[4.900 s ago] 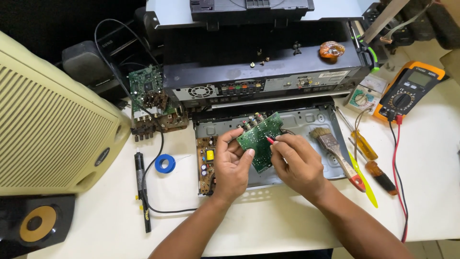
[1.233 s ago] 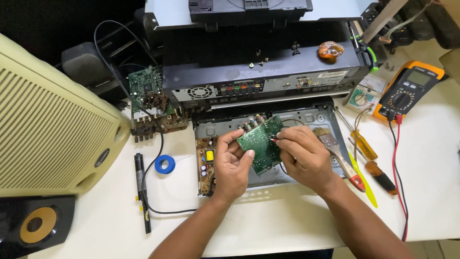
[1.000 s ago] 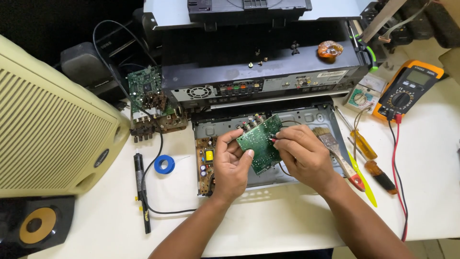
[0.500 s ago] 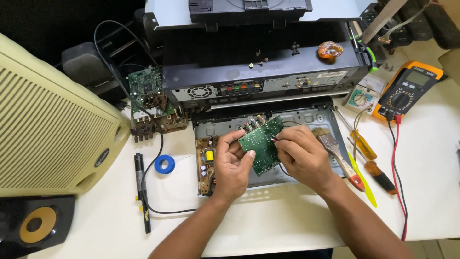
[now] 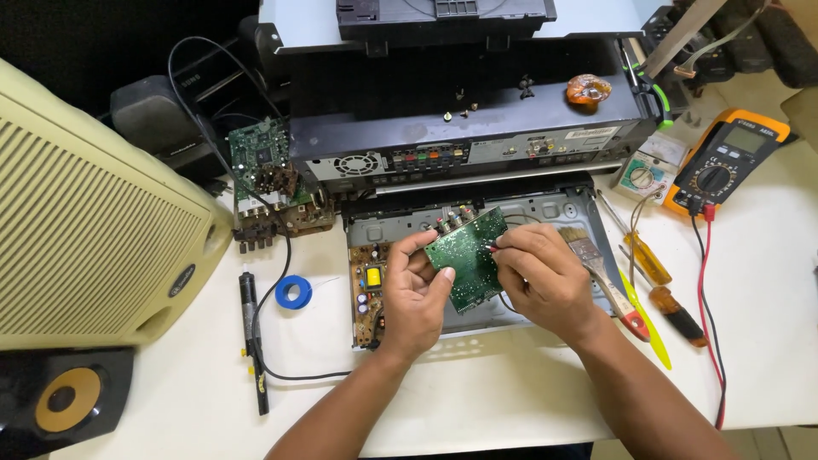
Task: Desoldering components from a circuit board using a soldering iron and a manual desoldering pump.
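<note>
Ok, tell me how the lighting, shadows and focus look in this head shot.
Head view: even, bright light; the white table looks almost washed out at right. Soft shadows only, under the left hand and right hand. The green circuit board is sharp, with no motion blur. The top left corner falls into darkness. The cream speaker grille bows slightly, wide-angle distortion.

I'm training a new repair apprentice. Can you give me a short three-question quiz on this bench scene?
1. True or false: the left hand holds the green circuit board.
2. Which lies nearest the right hand? A) paintbrush B) multimeter C) blue tape roll
3. Fill in: the soldering iron lies on the person's ____ side.

Key: 1 true; 2 A; 3 left.
</note>
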